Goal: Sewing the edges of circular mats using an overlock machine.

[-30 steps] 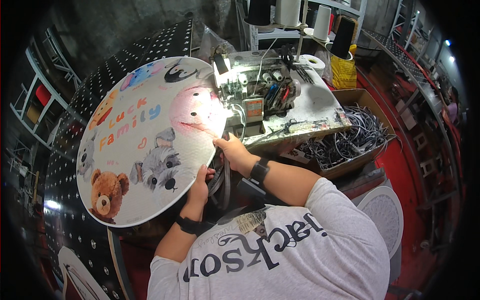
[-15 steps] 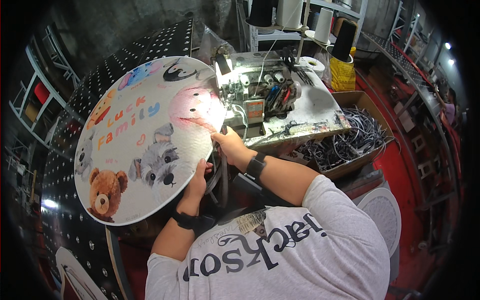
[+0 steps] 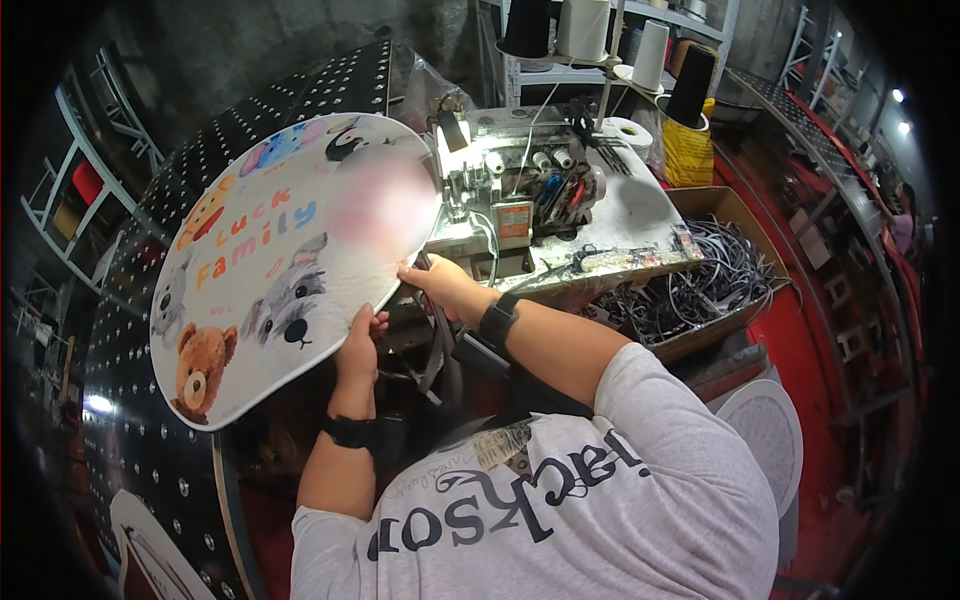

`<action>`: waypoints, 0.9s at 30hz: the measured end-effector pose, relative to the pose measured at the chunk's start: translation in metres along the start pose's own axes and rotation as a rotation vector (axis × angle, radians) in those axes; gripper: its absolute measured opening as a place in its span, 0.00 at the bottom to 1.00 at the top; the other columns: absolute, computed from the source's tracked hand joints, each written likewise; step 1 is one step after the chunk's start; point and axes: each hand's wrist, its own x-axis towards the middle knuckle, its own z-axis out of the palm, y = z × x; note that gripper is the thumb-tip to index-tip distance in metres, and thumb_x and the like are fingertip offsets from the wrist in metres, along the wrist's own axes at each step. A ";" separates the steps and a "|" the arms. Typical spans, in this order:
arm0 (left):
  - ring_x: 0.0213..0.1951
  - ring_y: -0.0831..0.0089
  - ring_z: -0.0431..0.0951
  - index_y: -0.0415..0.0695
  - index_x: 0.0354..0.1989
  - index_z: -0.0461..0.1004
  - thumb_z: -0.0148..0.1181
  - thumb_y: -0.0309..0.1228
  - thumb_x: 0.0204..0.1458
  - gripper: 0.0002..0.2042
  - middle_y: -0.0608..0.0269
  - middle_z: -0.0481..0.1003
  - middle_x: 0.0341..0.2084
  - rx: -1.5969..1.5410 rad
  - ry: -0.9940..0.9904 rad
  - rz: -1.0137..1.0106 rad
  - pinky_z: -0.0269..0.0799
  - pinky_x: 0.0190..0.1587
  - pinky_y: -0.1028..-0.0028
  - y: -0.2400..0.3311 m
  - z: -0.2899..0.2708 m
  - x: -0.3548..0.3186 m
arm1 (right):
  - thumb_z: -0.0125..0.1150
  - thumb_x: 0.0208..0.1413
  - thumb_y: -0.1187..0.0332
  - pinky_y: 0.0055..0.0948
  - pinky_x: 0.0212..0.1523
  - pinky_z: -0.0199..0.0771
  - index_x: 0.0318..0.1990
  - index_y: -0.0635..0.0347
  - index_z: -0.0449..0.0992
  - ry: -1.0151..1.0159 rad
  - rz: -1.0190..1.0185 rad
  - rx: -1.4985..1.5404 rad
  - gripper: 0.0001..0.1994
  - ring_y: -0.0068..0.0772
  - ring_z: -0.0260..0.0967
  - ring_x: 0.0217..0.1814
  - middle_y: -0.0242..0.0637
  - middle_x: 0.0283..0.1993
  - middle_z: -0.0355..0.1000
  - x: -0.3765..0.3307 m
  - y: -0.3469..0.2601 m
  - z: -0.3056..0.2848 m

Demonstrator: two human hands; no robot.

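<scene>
A large mat (image 3: 235, 315) with a rounded edge, a white rim and printed cartoon animals slants across the left of the view. Its right side lies close by the lit needle area of an overlock sewing machine (image 3: 515, 215). My left hand (image 3: 358, 348) grips the near rim from below, thumb on the printed face. Farther along the same rim, my right hand (image 3: 445, 285) pinches the edge just in front of the machine. Dark strips (image 3: 436, 350) hang beneath my right hand; whether its fingers also hold one I cannot tell.
A black studded table (image 3: 185, 490) runs along the left. Thread cones (image 3: 650, 55) stand behind the machine. At the right sits a cardboard box (image 3: 765, 235) heaped with grey strips (image 3: 700, 285). A round, pale patterned piece (image 3: 765, 435) stands at my right side.
Both hands have shifted left along with the mat. Its right edge has drawn slightly away from the machine, and its lower edge has risen and bent a little.
</scene>
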 end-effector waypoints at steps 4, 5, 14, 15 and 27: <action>0.26 0.74 0.71 0.40 0.22 0.67 0.48 0.36 0.48 0.12 0.58 0.72 0.23 -0.012 0.086 -0.047 0.66 0.34 0.78 0.004 -0.017 -0.014 | 0.54 0.47 0.63 0.20 0.13 0.56 0.33 0.60 0.65 -0.078 0.002 -0.197 0.10 0.20 0.57 0.15 0.32 0.21 0.65 -0.017 0.013 -0.016; 0.26 0.74 0.71 0.40 0.22 0.67 0.48 0.36 0.48 0.12 0.58 0.72 0.23 -0.011 0.091 -0.047 0.66 0.34 0.78 0.004 -0.022 -0.020 | 0.54 0.47 0.63 0.20 0.13 0.56 0.33 0.60 0.65 -0.083 0.003 -0.196 0.10 0.20 0.57 0.15 0.32 0.21 0.65 -0.028 0.006 -0.022; 0.31 0.74 0.70 0.41 0.26 0.67 0.41 0.37 0.52 0.13 0.59 0.71 0.28 0.160 -0.510 -0.241 0.64 0.38 0.75 -0.006 -0.046 -0.065 | 0.49 0.41 0.72 0.28 0.28 0.63 0.37 0.66 0.65 0.566 -0.232 -0.902 0.13 0.31 0.64 0.27 0.42 0.25 0.66 -0.117 -0.062 -0.219; 0.31 0.75 0.70 0.41 0.27 0.67 0.42 0.36 0.51 0.11 0.59 0.71 0.28 0.210 -0.471 -0.272 0.64 0.39 0.75 -0.009 -0.050 -0.070 | 0.49 0.39 0.73 0.29 0.27 0.63 0.37 0.66 0.65 0.581 -0.316 -0.868 0.14 0.31 0.63 0.26 0.41 0.24 0.66 -0.137 -0.090 -0.224; 0.28 0.79 0.69 0.42 0.26 0.66 0.44 0.31 0.50 0.07 0.63 0.72 0.25 0.284 -0.401 -0.378 0.64 0.35 0.80 -0.037 -0.047 -0.084 | 0.49 0.45 0.66 0.36 0.40 0.63 0.39 0.70 0.61 1.863 -1.208 -1.107 0.16 0.51 0.64 0.40 0.55 0.38 0.64 -0.225 -0.228 -0.387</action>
